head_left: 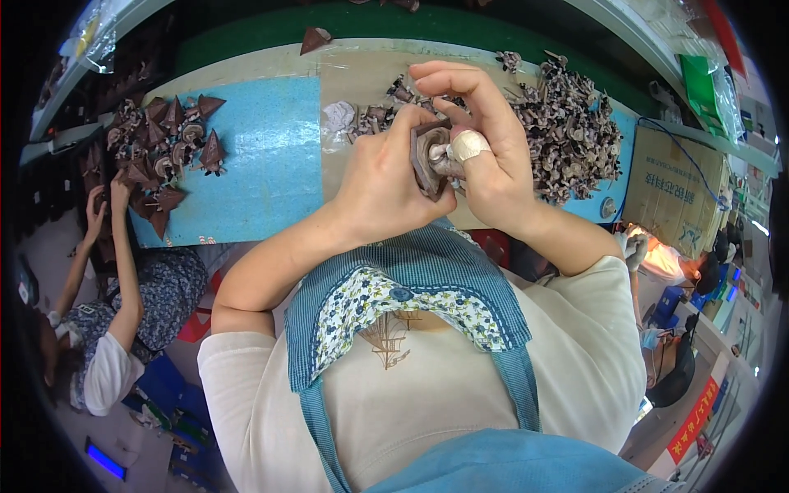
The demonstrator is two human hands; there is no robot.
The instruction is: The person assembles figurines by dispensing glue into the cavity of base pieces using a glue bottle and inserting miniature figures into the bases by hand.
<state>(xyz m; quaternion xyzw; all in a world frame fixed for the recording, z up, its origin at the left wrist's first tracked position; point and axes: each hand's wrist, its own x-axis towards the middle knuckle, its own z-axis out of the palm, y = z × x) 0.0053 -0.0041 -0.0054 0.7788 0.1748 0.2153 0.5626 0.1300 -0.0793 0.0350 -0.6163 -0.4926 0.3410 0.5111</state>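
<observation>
In front of my chest, my left hand [374,177] is closed around a dark brown angular piece [422,182] with a hollow, ringed inside turned toward me. My right hand [503,177] pinches a small grey-brown figure-like part [444,156] at the opening of that piece, the two touching. How far it goes in, I cannot tell. Pale tape [469,145] wraps one right finger; other fingers of that hand are raised and curved. Just beyond my hands lies a large heap of small grey-brown figure parts [567,135], spreading to the right.
Brown pointed pieces [168,135] are piled on the blue mat [263,156] at the left, where a co-worker's hands [107,201] reach in. A single brown pointed piece [314,39] lies at the far edge. A cardboard box [674,193] stands at the right.
</observation>
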